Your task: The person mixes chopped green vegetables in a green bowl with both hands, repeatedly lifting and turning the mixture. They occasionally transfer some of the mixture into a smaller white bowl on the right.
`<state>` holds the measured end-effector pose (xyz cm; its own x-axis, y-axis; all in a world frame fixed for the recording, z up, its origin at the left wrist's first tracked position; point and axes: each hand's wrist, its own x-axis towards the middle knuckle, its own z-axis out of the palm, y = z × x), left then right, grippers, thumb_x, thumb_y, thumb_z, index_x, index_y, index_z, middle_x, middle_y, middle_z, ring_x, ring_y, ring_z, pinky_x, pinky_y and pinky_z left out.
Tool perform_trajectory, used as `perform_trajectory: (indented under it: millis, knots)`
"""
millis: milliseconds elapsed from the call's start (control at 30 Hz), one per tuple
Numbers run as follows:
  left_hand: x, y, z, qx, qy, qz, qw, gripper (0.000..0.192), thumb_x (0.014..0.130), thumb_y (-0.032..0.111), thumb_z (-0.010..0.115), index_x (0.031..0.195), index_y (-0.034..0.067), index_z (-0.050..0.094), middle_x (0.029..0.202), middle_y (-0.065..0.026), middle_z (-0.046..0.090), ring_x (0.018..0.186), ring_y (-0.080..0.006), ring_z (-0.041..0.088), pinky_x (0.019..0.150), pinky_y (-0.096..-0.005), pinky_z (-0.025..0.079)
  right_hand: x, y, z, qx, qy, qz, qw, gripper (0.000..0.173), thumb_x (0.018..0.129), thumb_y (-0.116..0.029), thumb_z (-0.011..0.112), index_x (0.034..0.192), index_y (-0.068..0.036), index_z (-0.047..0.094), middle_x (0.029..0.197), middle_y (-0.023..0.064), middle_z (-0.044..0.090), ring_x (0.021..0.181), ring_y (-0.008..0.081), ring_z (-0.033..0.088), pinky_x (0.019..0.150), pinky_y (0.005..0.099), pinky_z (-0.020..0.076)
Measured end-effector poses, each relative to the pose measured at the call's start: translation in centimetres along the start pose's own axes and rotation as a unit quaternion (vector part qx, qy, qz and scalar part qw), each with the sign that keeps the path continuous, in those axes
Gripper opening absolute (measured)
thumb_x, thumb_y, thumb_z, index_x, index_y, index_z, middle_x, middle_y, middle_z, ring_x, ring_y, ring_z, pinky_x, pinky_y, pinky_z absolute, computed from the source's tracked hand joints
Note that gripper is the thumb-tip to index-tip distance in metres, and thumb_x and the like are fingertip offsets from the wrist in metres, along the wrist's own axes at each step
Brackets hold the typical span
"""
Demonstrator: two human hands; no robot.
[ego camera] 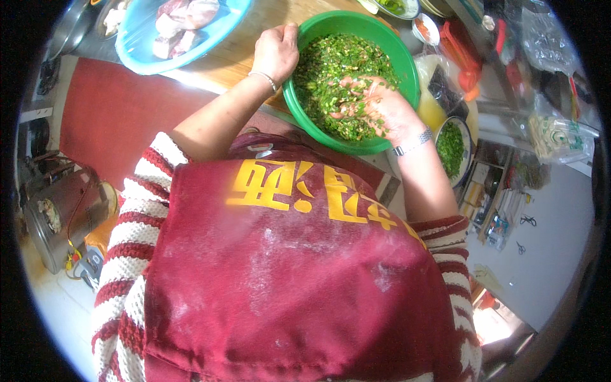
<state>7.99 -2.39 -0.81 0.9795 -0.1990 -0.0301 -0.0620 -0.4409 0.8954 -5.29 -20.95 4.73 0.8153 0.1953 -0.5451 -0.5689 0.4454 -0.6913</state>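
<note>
A green plastic basin [351, 148] stands before me at the front of the wooden board, filled with finely chopped greens [346, 52] mixed with small pale and brown bits. My left hand [277, 50] grips the basin's left rim, its fingers partly hidden. Inside the basin, on the right, my right hand [384, 107] is sunk in the mixture with its fingers curled around a clump. Bits of green cling to the palm and fingers. The fingertips are partly covered.
Large pieces of raw meat [184, 28] lie in a blue basin [138, 67] at upper left on the wooden board [229, 57]. A bowl of chopped greens [451, 148] sits close by my right forearm. A small white bowl [425, 29] holds something orange. Plastic bags [549, 43] are at far right.
</note>
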Motion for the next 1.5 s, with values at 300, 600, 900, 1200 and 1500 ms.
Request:
perform_trajectory:
  millis: [300,600,900,1200,1500]
  knots:
    - [-0.1,0.5,-0.2,-0.015,-0.005,-0.015,1.0,0.046,0.095,0.036,0.042,0.084,-0.003,0.064,0.081,-0.0298,0.061,0.084,-0.0458,0.061,0.08,-0.0453,0.046,-2.0,-1.0,-0.2,0.02,-0.008,-0.083,0.996,0.024,0.088,-0.01,0.052,0.108,0.003,0.046,0.124,0.0209,0.054,0.1,0.0419,0.062,0.088,0.0527,0.0532]
    - [-0.3,0.6,-0.3,-0.018,0.002,-0.014,1.0,0.045,0.094,0.035,0.042,0.085,-0.004,0.063,0.08,-0.0299,0.061,0.084,-0.0445,0.062,0.08,-0.0446,0.047,-2.0,-1.0,0.1,-0.02,0.01,-0.048,0.999,0.016,0.089,-0.009,0.049,0.099,0.004,0.054,0.124,0.0246,0.054,0.102,0.0452,0.061,0.089,0.0551,0.0516]
    - [0.1,0.2,-0.2,-0.016,0.002,0.012,1.0,0.046,0.094,0.035,0.043,0.082,-0.004,0.062,0.078,-0.03,0.06,0.082,-0.045,0.061,0.08,-0.0448,0.047,-1.2,-0.5,1.2,-0.067,0.069,-0.045,0.994,0.024,0.091,0.0,0.046,0.115,0.006,0.047,0.12,0.0243,0.056,0.1,0.0399,0.063,0.088,0.0474,0.0558]
    - [0.1,0.0,-0.1,-0.027,0.001,0.003,1.0,0.046,0.093,0.035,0.042,0.079,-0.005,0.062,0.078,-0.0305,0.06,0.082,-0.0461,0.06,0.08,-0.0458,0.046,-1.1,0.7,-0.5,-0.465,0.22,-0.171,0.84,0.031,0.082,0.014,0.044,0.108,0.004,0.058,0.095,0.0114,0.064,0.075,0.0215,0.064,0.064,0.0285,0.0531]
    - [0.3,0.0,0.0,-0.022,0.003,0.008,1.0,0.045,0.093,0.034,0.042,0.079,-0.005,0.062,0.079,-0.0306,0.06,0.083,-0.0464,0.06,0.08,-0.0462,0.046,-1.2,2.4,0.5,-0.7,0.198,-0.138,0.672,0.014,0.077,-0.005,0.061,0.09,0.001,0.061,0.088,0.0247,0.061,0.085,0.0432,0.058,0.078,0.0484,0.0468]
